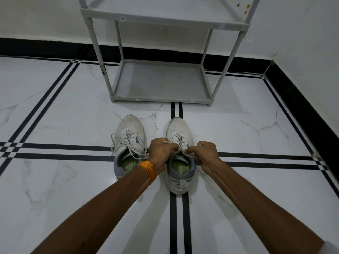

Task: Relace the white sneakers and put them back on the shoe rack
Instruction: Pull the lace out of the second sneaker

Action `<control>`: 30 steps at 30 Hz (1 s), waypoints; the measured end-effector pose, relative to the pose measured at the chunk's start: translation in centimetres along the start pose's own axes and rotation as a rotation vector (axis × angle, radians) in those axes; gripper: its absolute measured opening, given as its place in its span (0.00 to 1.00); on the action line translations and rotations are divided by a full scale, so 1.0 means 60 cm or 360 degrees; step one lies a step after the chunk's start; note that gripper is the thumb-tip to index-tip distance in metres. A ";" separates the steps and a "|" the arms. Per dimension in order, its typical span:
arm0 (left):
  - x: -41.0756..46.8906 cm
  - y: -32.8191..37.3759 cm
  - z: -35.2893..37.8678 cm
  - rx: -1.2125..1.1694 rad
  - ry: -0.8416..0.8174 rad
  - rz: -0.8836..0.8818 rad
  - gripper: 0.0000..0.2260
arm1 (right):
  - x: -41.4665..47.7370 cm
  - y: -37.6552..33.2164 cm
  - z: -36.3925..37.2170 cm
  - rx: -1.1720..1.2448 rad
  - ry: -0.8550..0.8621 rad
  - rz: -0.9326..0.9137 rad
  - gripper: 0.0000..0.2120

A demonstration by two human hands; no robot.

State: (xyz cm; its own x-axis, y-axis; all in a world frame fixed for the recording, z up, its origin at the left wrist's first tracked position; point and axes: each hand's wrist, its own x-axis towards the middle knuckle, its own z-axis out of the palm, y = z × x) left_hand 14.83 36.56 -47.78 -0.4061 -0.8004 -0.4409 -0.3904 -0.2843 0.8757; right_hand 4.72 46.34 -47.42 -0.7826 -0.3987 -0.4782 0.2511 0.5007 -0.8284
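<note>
Two white sneakers with grey collars and green insoles stand side by side on the floor, toes toward the rack. The left sneaker (130, 136) has loose grey laces trailing over its side. Over the right sneaker (178, 129), my left hand (161, 153) and my right hand (205, 154) are both closed, pinching its lace ends at the top of the tongue. An orange thread band circles my left wrist. The grey shoe rack (159, 99) stands just beyond the shoes against the wall, and its shelves hold nothing.
White marble floor tiles carry black stripe lines. A black skirting runs along the wall behind the rack and along the right wall, which meet in a corner at the upper right.
</note>
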 end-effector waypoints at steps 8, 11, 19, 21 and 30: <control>-0.005 0.001 -0.003 0.0311 0.0037 0.0230 0.20 | -0.010 0.005 0.004 -0.0305 0.0148 -0.0242 0.25; -0.004 0.003 -0.028 0.0475 -0.0002 0.0389 0.20 | -0.013 -0.007 -0.025 -0.0490 0.0061 -0.0410 0.23; -0.019 0.125 -0.104 0.1116 0.0087 0.1258 0.19 | -0.053 -0.171 -0.099 -0.1183 -0.0524 -0.0635 0.17; -0.033 0.161 -0.099 0.1254 -0.0026 0.1561 0.17 | -0.066 -0.215 -0.098 -0.1191 -0.0511 -0.0776 0.17; -0.052 0.210 -0.062 0.1589 -0.0408 0.2465 0.09 | -0.084 -0.318 -0.068 -0.1234 -0.0299 -0.1314 0.12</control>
State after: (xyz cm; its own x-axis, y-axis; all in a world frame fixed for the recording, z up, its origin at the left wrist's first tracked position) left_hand 14.27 33.49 -34.65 -0.8924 0.1053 0.4388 0.1614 0.9825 0.0924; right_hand 1.54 41.92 -28.02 -0.4317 -0.9012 0.0375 -0.7687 0.3458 -0.5381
